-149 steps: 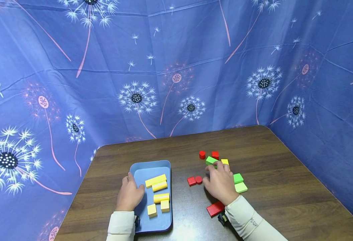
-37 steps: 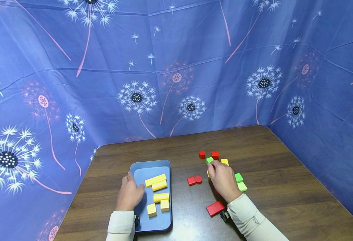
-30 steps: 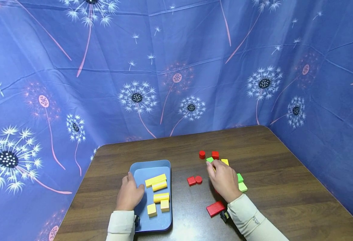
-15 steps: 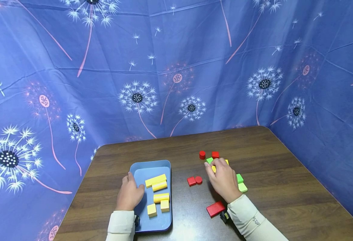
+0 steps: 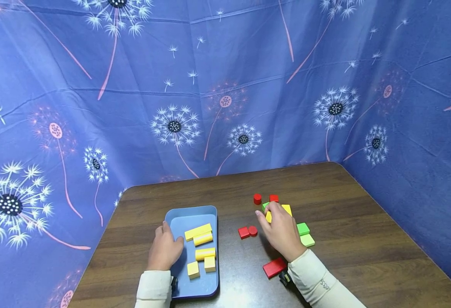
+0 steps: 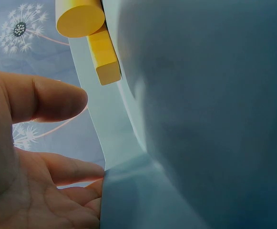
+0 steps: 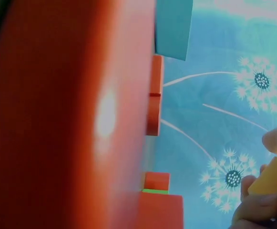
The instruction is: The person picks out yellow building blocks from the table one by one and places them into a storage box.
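Note:
My right hand (image 5: 281, 231) pinches a yellow block (image 5: 268, 217) between thumb and fingers. That yellow block (image 7: 270, 179) shows between the fingertips at the right edge of the right wrist view. Just behind it lies a green block (image 5: 265, 206), partly hidden by the hand, and beyond that a red square block (image 5: 274, 198). Over the left rim of a blue tray (image 5: 192, 209) my left hand (image 5: 164, 248) is hooked. In the left wrist view its fingers (image 6: 74, 171) reach past the tray wall while the thumb extends over the inside.
Inside the tray lie several yellow pieces, among them a cylinder (image 5: 205, 254) and a cube (image 5: 193, 270). Red discs and blocks (image 5: 243, 232) stand between tray and right hand. Green blocks (image 5: 307, 240) lie to the right, and a long red block (image 5: 274, 268) is near the right wrist.
Five seconds ago my right hand hovered over the blocks with fingers spread. It has since come down by the green block and now grips a yellow block. The left hand and tray stay put.

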A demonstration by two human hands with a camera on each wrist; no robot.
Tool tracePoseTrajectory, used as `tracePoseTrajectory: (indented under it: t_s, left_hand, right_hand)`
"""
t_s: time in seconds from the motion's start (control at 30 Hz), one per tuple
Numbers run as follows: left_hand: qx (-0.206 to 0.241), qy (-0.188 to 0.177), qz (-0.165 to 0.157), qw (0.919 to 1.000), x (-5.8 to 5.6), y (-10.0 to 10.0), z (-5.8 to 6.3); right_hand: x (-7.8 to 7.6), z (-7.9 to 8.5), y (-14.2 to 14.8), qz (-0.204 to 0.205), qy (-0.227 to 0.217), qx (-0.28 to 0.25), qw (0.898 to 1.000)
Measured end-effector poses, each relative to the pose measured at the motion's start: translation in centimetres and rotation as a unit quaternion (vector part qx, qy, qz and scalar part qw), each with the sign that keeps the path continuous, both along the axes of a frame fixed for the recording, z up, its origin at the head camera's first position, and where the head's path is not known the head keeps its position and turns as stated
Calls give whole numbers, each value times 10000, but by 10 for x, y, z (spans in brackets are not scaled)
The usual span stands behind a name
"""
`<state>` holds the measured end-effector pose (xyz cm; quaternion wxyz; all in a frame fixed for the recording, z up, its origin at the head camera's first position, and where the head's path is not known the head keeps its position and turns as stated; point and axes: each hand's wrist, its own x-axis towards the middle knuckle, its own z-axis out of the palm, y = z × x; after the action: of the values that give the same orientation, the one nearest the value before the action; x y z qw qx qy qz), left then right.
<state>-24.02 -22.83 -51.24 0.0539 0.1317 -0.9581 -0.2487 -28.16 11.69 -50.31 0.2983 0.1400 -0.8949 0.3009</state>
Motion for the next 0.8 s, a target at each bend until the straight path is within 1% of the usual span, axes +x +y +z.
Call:
tracePoseTrajectory:
  t_s: [0.13, 0.3, 0.43, 0.6, 0.8]
  left_hand:
    - [9, 26, -31, 10000, 1, 0, 1]
    - [-28, -27, -54, 10000, 1, -1, 1]
    - [-48, -10, -53, 10000, 0, -2, -1]
    - [-33, -26, -38, 10000, 0, -2, -2]
    - [-31, -58, 6, 10000, 1, -1, 0]
  right_hand:
    - [1, 2, -4, 81, -23, -101, 9999]
    - [2, 5, -10, 151, -106, -111, 9998]
    - [2, 6, -14, 340, -125, -96, 9993]
    - [4, 7, -19, 586, -207, 29, 9981]
    - [8, 11, -27, 572, -421, 224, 9972]
